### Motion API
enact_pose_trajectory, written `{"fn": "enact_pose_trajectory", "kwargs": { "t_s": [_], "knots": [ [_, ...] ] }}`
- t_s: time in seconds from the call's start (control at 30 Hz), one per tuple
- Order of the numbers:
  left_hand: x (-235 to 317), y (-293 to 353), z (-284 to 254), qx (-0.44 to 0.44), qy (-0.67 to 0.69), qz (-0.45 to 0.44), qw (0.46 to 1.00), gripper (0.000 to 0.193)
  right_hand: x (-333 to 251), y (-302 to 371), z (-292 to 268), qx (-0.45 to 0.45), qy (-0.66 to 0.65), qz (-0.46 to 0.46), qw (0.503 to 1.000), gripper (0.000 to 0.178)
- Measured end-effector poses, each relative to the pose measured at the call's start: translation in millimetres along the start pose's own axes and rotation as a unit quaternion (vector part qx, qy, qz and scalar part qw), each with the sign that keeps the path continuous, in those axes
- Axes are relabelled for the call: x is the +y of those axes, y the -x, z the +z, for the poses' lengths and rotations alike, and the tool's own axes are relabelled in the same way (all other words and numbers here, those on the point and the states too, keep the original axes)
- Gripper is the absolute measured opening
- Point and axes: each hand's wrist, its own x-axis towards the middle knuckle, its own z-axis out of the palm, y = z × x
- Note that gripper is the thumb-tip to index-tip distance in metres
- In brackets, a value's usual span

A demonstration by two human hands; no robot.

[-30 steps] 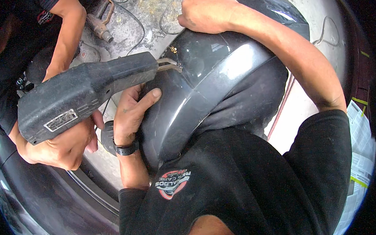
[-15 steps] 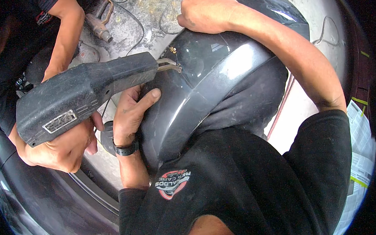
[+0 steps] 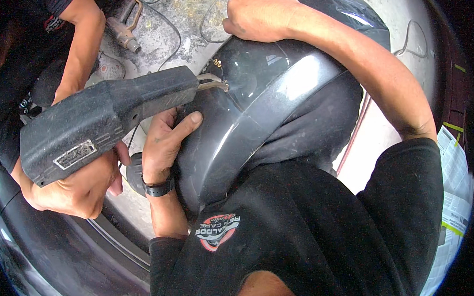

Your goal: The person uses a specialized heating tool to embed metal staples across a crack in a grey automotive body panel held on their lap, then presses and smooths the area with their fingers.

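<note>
A glossy dark grey car bumper [image 3: 277, 92] lies across my lap, with a crack line running over it. My left hand [image 3: 167, 138], wearing a black wristwatch [image 3: 159, 188], grips its near-left edge, thumb on top and fingers hidden behind. Over the far edge curls my right hand [image 3: 262, 15], closed on the bumper, its fingertips out of sight. A co-worker's hand [image 3: 78, 188] holds a black hot stapler [image 3: 107, 120] from the left. Its two metal prongs [image 3: 213, 83] reach the bumper at the crack. Small wavy metal staples [image 3: 217, 64] show close to the prongs.
A metal tool with a nozzle [image 3: 125, 33] lies on the stained floor, among loose cables [image 3: 174, 30]. Dark glossy bodywork [image 3: 66, 259] curves along the lower left. At the right hangs masking paper [image 3: 453, 190] with yellow-green tape. The co-worker's other arm [image 3: 79, 54] is at upper left.
</note>
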Motion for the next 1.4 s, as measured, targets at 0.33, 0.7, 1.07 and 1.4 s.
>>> {"fn": "enact_pose_trajectory", "kwargs": {
  "t_s": [0.33,0.7,1.07,1.4],
  "knots": [
    [2.8,0.2,4.8,0.001,-0.015,0.02,1.0,0.036,5.4,6.8,-3.9,0.01,-0.016,-0.066,0.998,0.036],
    [-2.5,-0.5,-6.6,-0.01,0.022,-0.016,1.0,0.05,1.4,4.2,-4.9,0.002,-0.013,-0.028,1.0,0.039],
    [-3.2,-0.3,-7.4,0.0,0.006,-0.024,1.0,0.048,3.5,1.8,-1.4,0.001,0.003,-0.031,1.0,0.039],
    [1.1,0.7,-1.2,0.019,-0.011,-0.029,0.999,0.034,1.4,2.3,-3.1,-0.002,-0.004,-0.023,1.0,0.04]
  ]
}}
